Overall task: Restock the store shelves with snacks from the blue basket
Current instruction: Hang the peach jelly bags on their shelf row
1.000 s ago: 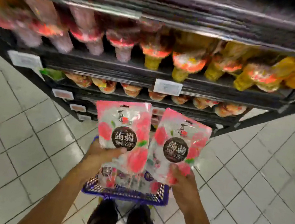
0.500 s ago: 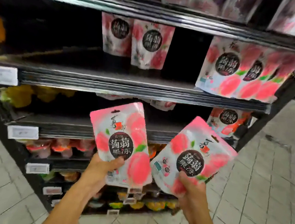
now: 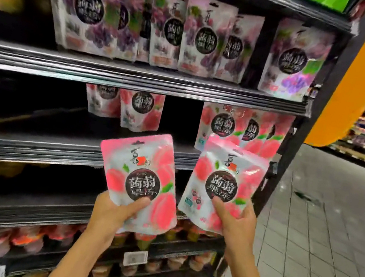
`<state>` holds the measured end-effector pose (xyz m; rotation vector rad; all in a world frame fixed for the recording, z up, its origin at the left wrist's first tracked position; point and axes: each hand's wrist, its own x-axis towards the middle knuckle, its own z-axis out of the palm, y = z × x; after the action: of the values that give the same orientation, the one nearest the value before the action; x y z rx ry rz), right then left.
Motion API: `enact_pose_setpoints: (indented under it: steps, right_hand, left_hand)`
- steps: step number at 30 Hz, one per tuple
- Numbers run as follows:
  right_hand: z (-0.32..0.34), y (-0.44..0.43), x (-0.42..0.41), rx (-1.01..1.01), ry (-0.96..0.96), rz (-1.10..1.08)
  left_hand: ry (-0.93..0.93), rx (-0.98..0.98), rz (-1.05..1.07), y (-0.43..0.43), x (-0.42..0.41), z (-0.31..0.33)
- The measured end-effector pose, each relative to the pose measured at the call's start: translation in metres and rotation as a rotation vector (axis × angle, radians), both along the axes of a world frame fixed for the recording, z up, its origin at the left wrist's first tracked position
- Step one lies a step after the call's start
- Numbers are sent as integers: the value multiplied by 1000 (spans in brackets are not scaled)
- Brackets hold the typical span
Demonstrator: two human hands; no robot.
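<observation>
While my left grip (image 3: 112, 211) and right grip (image 3: 237, 223) each clutch a pink peach-print plastic pouch (image 3: 142, 180), shelving beside matching mid-frame pouches (image 3: 227, 126) seems next

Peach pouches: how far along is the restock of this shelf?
Done: shelved peach pouches stand in two clusters on the middle shelf. In hand: the left grip holds one pouch, the right grip a second pouch, both in front of that shelf, not yet placed. Left: placing both; the shelf's left stretch shows no pouches. The basket is out of view, so remaining stock can't be judged.
</observation>
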<state>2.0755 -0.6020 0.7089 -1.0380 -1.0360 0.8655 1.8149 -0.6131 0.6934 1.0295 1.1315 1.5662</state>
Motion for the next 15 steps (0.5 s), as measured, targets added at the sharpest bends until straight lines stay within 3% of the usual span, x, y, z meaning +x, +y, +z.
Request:
enact_pose_setpoints:
  steps: [4,15]
  right_hand:
    - [17,34,6,20,-59,-2]
    - [57,109,-11,64,-87,89]
  left_hand:
    - [-60,-29,38,17,11,13]
    - [12,-55,113,56,25,31]
